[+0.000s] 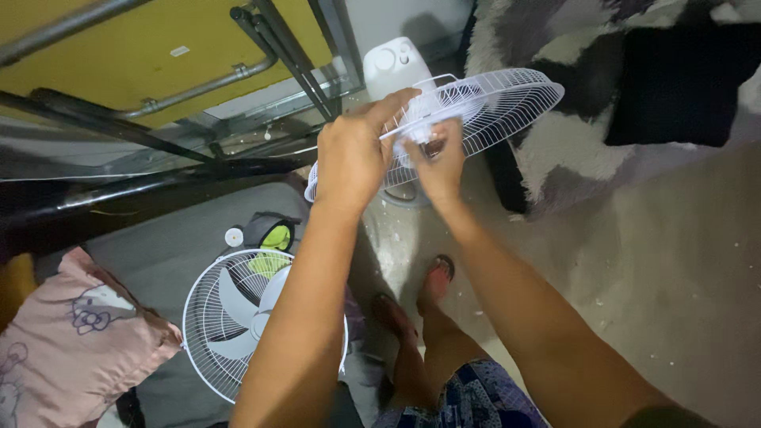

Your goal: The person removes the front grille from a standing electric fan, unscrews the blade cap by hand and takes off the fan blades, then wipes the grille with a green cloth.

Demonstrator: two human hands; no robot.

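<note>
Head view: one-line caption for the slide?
Both hands, left hand and right hand, hold a detached white fan grille above the floor, beside a fan lying with blades exposed.

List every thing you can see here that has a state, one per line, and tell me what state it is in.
Round white wire fan grille: detached, held up tilted in the air.
Left hand: gripping the grille's centre from above.
Right hand: pinching the grille's centre from below.
White fan with grey blades: lying on the grey mat, rear guard on, blades exposed and not spinning.
Pink printed pillow: lying crumpled on the mat.
Small white round cap: loose on the mat.
</note>
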